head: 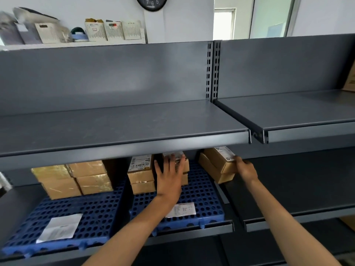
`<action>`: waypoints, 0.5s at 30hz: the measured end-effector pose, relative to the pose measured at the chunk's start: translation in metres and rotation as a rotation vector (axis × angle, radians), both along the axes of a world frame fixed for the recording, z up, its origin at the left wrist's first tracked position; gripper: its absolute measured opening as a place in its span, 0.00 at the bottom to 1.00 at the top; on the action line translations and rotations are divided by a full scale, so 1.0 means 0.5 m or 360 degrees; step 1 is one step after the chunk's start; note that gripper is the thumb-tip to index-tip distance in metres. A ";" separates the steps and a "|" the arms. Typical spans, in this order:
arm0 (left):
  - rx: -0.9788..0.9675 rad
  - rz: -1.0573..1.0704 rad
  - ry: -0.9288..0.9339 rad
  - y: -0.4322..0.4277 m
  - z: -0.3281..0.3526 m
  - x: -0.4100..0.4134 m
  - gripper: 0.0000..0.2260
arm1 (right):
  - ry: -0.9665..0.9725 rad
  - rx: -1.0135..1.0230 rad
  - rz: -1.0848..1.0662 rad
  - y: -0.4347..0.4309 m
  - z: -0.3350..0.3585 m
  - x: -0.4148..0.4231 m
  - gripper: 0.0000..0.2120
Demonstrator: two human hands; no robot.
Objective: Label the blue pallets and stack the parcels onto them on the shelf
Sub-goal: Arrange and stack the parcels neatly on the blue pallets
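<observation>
Two blue perforated pallets lie on the lower shelf, the left pallet [92,212] and the right pallet [203,194], each with a white paper label [61,227] [181,209] near its front. Taped parcels [73,179] stand at the back of the left pallet. On the right pallet sit stacked cardboard parcels [141,175]. My left hand [170,175] lies flat with spread fingers against the middle parcel stack [185,169]. My right hand [245,167] grips the corner of a tilted pair of stacked parcels [217,166] at the pallet's right edge.
A grey upper shelf [123,127] overhangs the parcels and hides their tops. To the right runs a second bare grey lower shelf [297,189]. A cardboard box [350,77] stands at the far right on the upper level. File holders [113,30] and a clock [151,2] are behind.
</observation>
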State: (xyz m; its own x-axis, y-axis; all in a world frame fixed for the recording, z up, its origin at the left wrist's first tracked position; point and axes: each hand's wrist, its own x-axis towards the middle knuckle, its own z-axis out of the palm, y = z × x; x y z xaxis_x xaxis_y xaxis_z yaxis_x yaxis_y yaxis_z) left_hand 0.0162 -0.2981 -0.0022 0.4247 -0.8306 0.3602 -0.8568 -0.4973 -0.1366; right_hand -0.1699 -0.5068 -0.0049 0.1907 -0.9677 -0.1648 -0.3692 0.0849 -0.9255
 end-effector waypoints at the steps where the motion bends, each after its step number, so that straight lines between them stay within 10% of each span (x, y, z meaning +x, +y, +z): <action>1: -0.0006 -0.0004 0.0017 0.002 0.001 0.000 0.57 | -0.0138 0.0084 0.0050 -0.005 0.002 -0.001 0.28; 7: -0.0222 -0.0149 0.0010 0.037 0.015 -0.003 0.46 | -0.0265 0.0418 0.0500 -0.019 -0.001 0.003 0.34; 15: -0.1742 -0.0455 0.0807 0.169 0.027 0.011 0.25 | -0.0526 0.0331 0.0613 0.047 0.010 0.094 0.25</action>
